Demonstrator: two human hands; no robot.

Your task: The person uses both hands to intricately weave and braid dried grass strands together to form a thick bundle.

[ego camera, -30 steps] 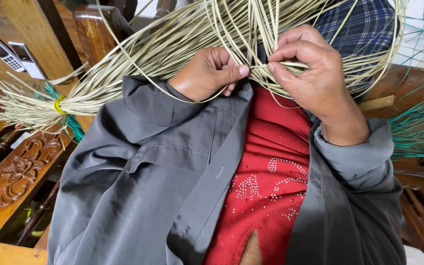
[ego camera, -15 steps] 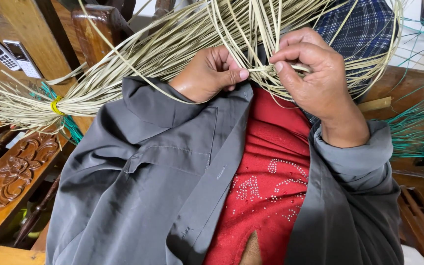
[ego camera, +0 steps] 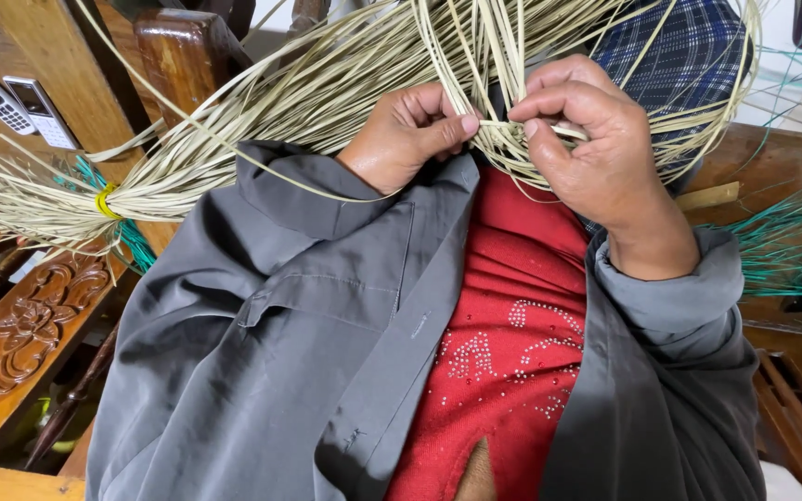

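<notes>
A thick bundle of pale straw strips [ego camera: 262,121] crosses my chest, tied at its left end with a yellow band [ego camera: 104,200]. My left hand [ego camera: 407,134] grips strips near the middle, thumb pressed toward the other hand. My right hand [ego camera: 591,139] pinches a few strips between thumb and forefinger, right beside the left thumb. More strips loop over a blue plaid cloth [ego camera: 689,56] behind my right hand. I wear a grey jacket [ego camera: 271,353] over a red top [ego camera: 512,334].
Two cordless phones [ego camera: 16,102] lie on a wooden surface at upper left. A carved wooden chair arm [ego camera: 20,325] runs along the left. Green strips [ego camera: 791,232] fan out on a wooden table at right.
My two hands have drawn closer together, thumb and fingertips almost meeting on the strips. The view has shifted slightly.
</notes>
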